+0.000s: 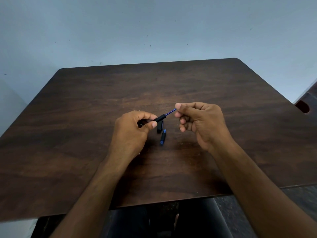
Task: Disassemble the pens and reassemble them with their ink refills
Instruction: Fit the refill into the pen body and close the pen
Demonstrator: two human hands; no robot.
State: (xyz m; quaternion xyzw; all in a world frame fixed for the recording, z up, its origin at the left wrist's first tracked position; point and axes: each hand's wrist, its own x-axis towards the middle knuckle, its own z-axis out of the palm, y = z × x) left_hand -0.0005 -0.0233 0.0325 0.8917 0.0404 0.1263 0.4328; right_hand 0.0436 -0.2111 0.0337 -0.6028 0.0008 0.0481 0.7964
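My left hand point(133, 129) grips a black pen barrel point(159, 118) just above the middle of the dark wooden table point(85, 117). A thin blue ink refill point(170, 112) sticks out of the barrel's right end. My right hand point(200, 121) pinches the refill's far tip between thumb and forefinger. On the table below the barrel lie a black pen cap point(159, 127) and a blue pen tip piece point(163, 137), side by side and pointing toward me.
The table runs to a pale blue wall point(154, 31) at the back. A dark piece of furniture with a red part point(302, 107) stands off the table's right edge. My legs show beneath the near edge.
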